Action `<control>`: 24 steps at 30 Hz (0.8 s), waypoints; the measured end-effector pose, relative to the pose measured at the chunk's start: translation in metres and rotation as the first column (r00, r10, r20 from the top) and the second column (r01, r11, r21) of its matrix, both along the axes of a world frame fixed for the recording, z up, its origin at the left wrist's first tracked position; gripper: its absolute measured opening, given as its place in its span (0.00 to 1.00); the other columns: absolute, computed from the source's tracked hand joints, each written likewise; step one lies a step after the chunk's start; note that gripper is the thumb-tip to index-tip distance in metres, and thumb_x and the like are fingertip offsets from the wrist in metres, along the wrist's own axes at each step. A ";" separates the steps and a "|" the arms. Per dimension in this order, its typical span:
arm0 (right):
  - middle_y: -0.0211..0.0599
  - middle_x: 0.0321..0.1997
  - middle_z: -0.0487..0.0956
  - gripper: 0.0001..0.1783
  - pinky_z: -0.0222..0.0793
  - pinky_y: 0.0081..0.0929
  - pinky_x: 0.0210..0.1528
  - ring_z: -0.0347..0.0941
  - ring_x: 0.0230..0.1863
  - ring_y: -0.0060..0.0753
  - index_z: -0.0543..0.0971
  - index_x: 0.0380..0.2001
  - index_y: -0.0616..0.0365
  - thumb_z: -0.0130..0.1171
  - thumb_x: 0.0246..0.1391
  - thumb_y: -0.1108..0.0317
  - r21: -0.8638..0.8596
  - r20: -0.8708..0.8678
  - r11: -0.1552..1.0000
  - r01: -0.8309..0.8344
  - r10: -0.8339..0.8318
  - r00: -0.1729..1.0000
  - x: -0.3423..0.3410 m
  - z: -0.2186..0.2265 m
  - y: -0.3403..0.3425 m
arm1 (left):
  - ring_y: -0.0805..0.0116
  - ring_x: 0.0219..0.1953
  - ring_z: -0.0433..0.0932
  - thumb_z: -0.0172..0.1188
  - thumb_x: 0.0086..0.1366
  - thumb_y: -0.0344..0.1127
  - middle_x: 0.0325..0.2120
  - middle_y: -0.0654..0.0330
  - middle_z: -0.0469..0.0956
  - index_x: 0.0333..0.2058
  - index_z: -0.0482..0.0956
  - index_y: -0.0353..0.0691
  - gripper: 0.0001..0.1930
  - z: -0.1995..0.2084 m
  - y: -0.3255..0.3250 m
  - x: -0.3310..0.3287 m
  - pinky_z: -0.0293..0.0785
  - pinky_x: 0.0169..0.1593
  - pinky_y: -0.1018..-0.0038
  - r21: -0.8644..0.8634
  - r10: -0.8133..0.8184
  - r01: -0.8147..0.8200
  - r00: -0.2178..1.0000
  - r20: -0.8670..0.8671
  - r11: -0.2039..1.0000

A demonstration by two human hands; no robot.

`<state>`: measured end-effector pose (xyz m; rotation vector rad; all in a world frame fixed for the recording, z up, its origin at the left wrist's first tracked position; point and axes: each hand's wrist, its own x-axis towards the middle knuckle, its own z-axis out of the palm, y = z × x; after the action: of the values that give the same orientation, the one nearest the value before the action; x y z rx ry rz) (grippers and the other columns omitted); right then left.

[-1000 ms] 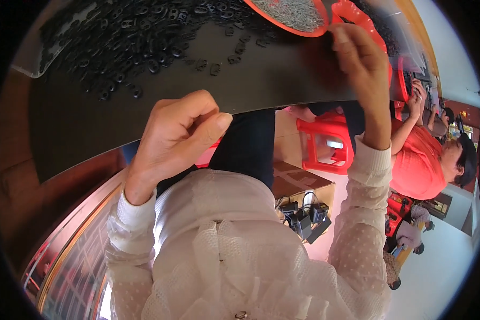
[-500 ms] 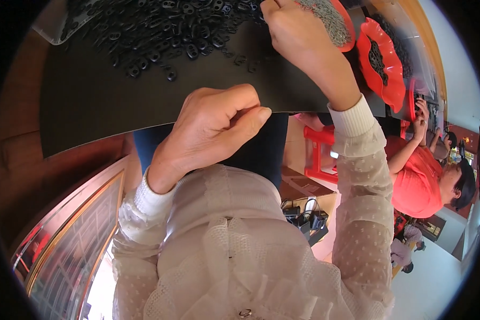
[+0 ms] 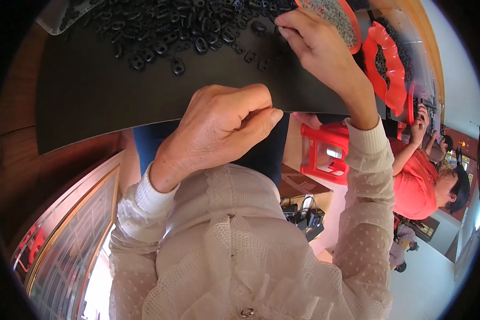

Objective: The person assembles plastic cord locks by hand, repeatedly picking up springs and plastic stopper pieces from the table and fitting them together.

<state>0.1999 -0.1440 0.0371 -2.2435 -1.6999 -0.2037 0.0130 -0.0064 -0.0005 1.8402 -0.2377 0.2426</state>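
Note:
My left hand (image 3: 224, 125) is closed at the near edge of the black work mat (image 3: 106, 101), its thumb pressed along the curled fingers. Whatever it may hold is hidden. Farther right, my right hand (image 3: 325, 50) reaches over the mat beside a red bowl (image 3: 356, 29) of small grey metal pieces. Its thumb and forefinger are pinched on what looks like a small black plastic piece (image 3: 277, 30). Past the left hand spreads a pile of black oval two-hole plastic pieces (image 3: 168, 40). Several small black hook-shaped clips (image 3: 249, 56) lie between the pile and my right hand.
A wavy-edged red dish (image 3: 393, 80) with small dark parts stands at the right. A clear plastic container (image 3: 50, 24) is at the far left. A red stool (image 3: 325, 154) and a person in red (image 3: 418, 181) are to the right. Below the table sits a cardboard box (image 3: 298, 186).
My right hand has moved toward me and right, from the far edge of the pile to beside the clips, with thumb and forefinger now visible. My left hand has shifted slightly right, still closed.

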 end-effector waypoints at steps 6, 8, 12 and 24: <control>0.49 0.31 0.72 0.07 0.69 0.41 0.36 0.72 0.33 0.54 0.72 0.31 0.64 0.56 0.52 0.71 -0.155 -0.026 0.984 0.087 -0.092 0.995 -0.019 0.012 0.023 | 0.79 0.17 0.64 0.58 0.62 0.28 0.15 0.62 0.69 0.23 0.70 0.34 0.09 -0.003 -0.001 0.000 0.60 0.20 0.78 -0.002 0.006 -0.006 1.000 0.004 1.000; 0.49 0.31 0.72 0.07 0.69 0.42 0.36 0.72 0.34 0.55 0.72 0.31 0.63 0.56 0.52 0.71 -0.131 -0.059 0.989 0.068 -0.076 0.995 -0.018 0.011 0.021 | 0.79 0.17 0.64 0.58 0.62 0.28 0.15 0.62 0.69 0.23 0.70 0.34 0.10 -0.003 -0.001 0.000 0.60 0.20 0.78 0.009 0.010 -0.010 1.000 0.015 1.000; 0.48 0.30 0.74 0.05 0.69 0.37 0.35 0.73 0.32 0.49 0.73 0.31 0.65 0.55 0.53 0.73 -0.098 -0.042 0.994 0.048 -0.052 0.998 -0.021 0.013 0.017 | 0.80 0.17 0.62 0.58 0.62 0.29 0.15 0.63 0.67 0.23 0.69 0.34 0.10 -0.004 -0.002 0.000 0.59 0.20 0.78 -0.007 0.015 -0.014 1.000 0.011 1.000; 0.26 0.22 0.74 0.12 0.62 0.17 0.25 0.66 0.23 0.15 0.77 0.32 0.62 0.56 0.59 0.62 0.015 -0.747 0.975 0.220 -0.135 0.651 -0.014 0.003 -0.011 | 0.81 0.18 0.64 0.57 0.63 0.29 0.15 0.65 0.68 0.26 0.72 0.34 0.07 0.002 -0.001 0.000 0.60 0.21 0.81 -0.086 0.029 -0.032 0.999 -0.029 0.996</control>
<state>0.1857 -0.1552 0.0404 -1.9818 -0.9881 0.5201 0.0130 -0.0075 0.0012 1.7617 -0.1773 0.2448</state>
